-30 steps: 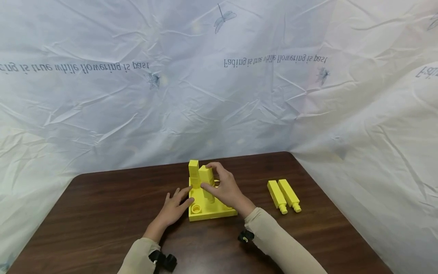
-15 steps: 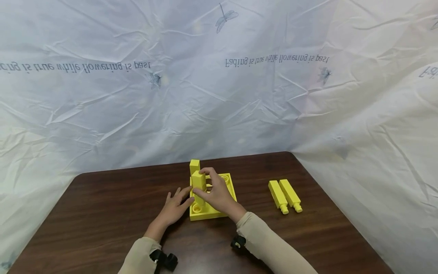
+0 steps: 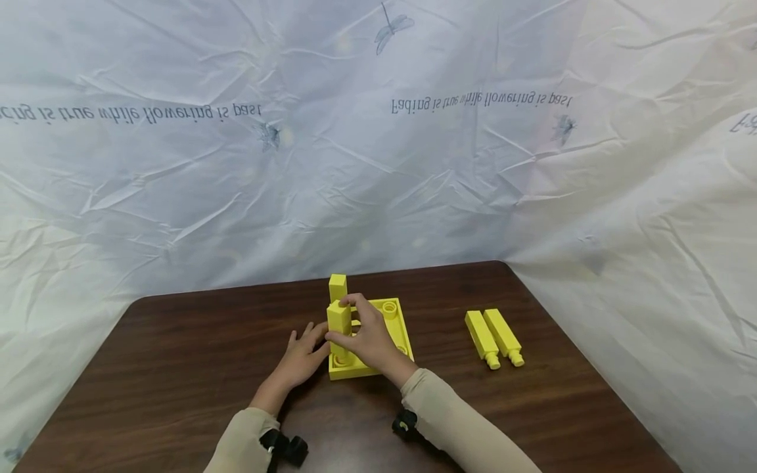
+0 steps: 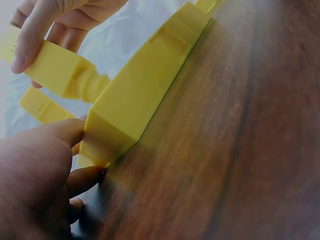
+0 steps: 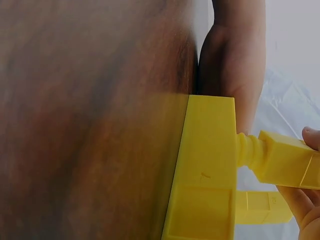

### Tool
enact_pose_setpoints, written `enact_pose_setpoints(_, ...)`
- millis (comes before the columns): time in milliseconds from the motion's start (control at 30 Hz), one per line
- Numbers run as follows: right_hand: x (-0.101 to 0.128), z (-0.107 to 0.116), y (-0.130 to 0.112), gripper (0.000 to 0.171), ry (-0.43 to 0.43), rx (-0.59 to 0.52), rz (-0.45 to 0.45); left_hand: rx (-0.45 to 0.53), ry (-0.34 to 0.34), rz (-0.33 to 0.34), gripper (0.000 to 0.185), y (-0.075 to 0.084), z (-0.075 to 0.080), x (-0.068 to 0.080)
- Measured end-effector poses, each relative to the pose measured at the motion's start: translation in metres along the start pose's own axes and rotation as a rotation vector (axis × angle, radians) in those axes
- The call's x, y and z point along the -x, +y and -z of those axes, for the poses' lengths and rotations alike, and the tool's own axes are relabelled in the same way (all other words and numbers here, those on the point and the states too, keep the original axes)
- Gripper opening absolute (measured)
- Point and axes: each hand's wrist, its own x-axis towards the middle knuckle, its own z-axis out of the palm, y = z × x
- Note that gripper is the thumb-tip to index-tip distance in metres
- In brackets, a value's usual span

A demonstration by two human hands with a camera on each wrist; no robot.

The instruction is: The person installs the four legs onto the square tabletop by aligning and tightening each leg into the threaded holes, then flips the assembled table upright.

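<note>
Left hand (image 3: 298, 360) lay with straight fingers against the yellow base plate (image 3: 395, 330), at its left edge. Right hand (image 3: 369, 340) pinched a yellow peg (image 3: 339, 326), upright, tip entering the plate's near-left socket. Behind it a second peg (image 3: 338, 288) stood. Two loose pegs (image 3: 493, 337) lay well right of the plate.

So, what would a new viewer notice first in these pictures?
First, the bright yellow base plate mid-table, where the right hand grips an upright yellow peg block over a near-corner socket. The left hand rests against the plate's left edge, and two spare blocks lie to the right.
</note>
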Motion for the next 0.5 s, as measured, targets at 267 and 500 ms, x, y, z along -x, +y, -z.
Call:
enact_pose_setpoints(267,-0.0011,-0.0027,-0.001,0.049,0.024,0.082,0.037,-0.003,-0.002,-0.012,0.053,-0.0012,0.0009,0.0)
enact_pose_setpoints(500,-0.0025,-0.0037,-0.0016,0.05,0.011,0.121,0.016,0.007,-0.01,-0.019,0.052,-0.0025,0.0006,-0.0003)
